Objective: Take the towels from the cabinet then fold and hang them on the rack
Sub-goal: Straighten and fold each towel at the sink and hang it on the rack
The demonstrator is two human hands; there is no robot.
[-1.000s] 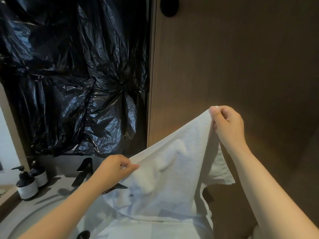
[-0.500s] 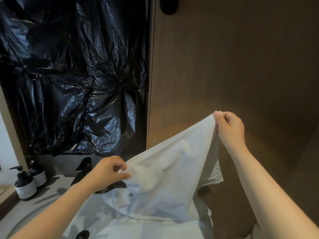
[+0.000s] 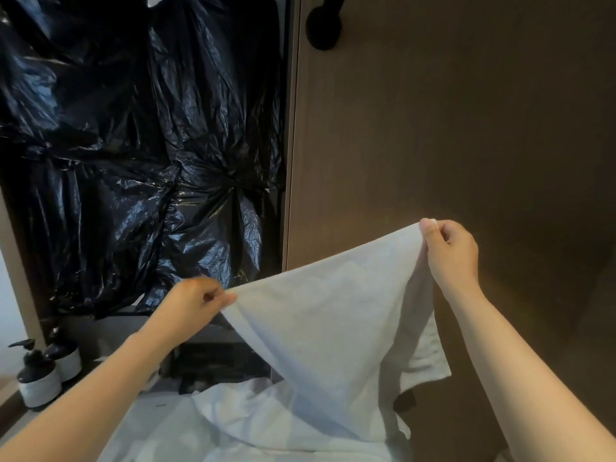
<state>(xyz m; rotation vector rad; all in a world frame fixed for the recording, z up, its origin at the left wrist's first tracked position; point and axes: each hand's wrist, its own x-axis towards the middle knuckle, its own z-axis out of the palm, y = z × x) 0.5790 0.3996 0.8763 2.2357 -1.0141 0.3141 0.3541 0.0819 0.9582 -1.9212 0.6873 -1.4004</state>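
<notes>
A person holds a white towel (image 3: 333,328) up in front of a brown wooden panel (image 3: 450,128). The left hand (image 3: 193,305) pinches one point of the towel's upper edge between thumb and fingertips, with the other fingers curled in. The right hand (image 3: 450,251) is higher and further right, and grips the other end of that edge in the same way, a small tip of cloth showing above the thumb. Between the two hands the edge runs taut and slopes up toward the right hand.

Below the edge the towel hangs as a broad sheet that narrows downward. A folded flap (image 3: 426,358) of it hangs behind the main sheet under the right forearm. The lower part of the towel meets more white cloth (image 3: 233,428) lying crumpled at the bottom of the view; whether that is the same towel or another one cannot be told.

Crinkled black plastic sheeting (image 3: 133,161) covers the wall at the left. A round black knob (image 3: 323,26) sits on the panel near the top. At the lower left, two dark pump bottles (image 3: 46,371) stand close together on the surface (image 3: 10,395).
</notes>
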